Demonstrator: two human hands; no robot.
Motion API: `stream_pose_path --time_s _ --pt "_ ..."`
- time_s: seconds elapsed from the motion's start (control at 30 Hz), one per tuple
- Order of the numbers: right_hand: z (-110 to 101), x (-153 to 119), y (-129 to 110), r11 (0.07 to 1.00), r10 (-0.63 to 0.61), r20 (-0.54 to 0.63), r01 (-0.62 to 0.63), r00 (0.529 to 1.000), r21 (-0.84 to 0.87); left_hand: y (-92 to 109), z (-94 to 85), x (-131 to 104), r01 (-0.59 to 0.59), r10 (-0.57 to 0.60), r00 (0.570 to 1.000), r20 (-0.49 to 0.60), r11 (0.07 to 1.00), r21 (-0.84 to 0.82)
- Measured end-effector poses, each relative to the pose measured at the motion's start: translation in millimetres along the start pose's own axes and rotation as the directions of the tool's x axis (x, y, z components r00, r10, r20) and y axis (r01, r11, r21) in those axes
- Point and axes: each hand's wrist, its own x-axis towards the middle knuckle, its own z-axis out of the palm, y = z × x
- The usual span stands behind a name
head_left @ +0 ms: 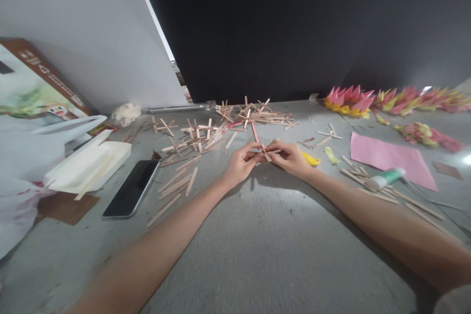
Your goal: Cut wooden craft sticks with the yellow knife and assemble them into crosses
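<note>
Above the grey tabletop [257, 255], my left hand [239, 163] and my right hand [290, 158] meet with their fingertips close together. Between them they pinch crossed wooden craft sticks [267, 157], one on each side; fingers cover part of the sticks. Just behind the hands stands a thin red-and-white striped piece [254, 131], whose kind I cannot make out. Farther back lies a heap of craft sticks [270, 117], many joined into crosses. Loose craft sticks [174, 187] lie left of my left hand. A yellow object [311, 159] is beside my right wrist.
A phone [132, 189], an open white box [106, 157] and a plastic bag [22, 157] are at left. To the right lie pink paper [392, 159], a white-and-green tube [386, 178] and more sticks. Pink-and-yellow folded paper pieces [349, 103] stand by the black panel [275, 29].
</note>
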Motion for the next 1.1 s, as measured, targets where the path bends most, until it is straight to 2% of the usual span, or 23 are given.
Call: stream_pose_path --time_s 0.2,0.3,0.43,0.6,0.8,0.9,1.1 --pt "5.1 -6.2 2.2 0.967 -0.180 -0.049 0.167 0.982 -0.192 -1.5 0.0 -3.6 -0.141 0.158 0.985 -0.070 0.970 0.196" --pt "8.8 -11.3 2.7 0.957 -0.207 -0.103 0.180 0.973 -0.229 -2.4 -0.3 -7.3 -0.166 0.192 0.978 -0.080 0.951 0.261" --pt "10.8 -13.6 0.4 0.942 -0.260 -0.187 0.206 0.948 -0.265 -6.4 -3.5 -9.0 -0.273 0.298 0.954 -0.016 0.893 0.356" --pt "9.9 -11.1 -3.2 0.896 -0.393 -0.148 0.341 0.908 -0.285 -14.0 -8.6 -6.7 -0.422 0.437 0.897 0.068 0.797 0.433" --pt "9.8 -10.3 -3.3 0.844 -0.485 -0.117 0.430 0.867 -0.320 -13.3 -8.2 -6.2 -0.419 0.438 0.896 0.070 0.784 0.458" --pt "10.0 -10.2 -3.3 0.848 -0.481 -0.132 0.423 0.867 -0.319 -12.8 -7.3 -6.3 -0.398 0.425 0.904 0.054 0.786 0.473" --pt "9.6 -10.3 -4.5 0.852 -0.476 -0.097 0.431 0.874 -0.297 -21.1 -9.2 -5.6 -0.388 0.401 0.915 0.051 0.839 0.382"
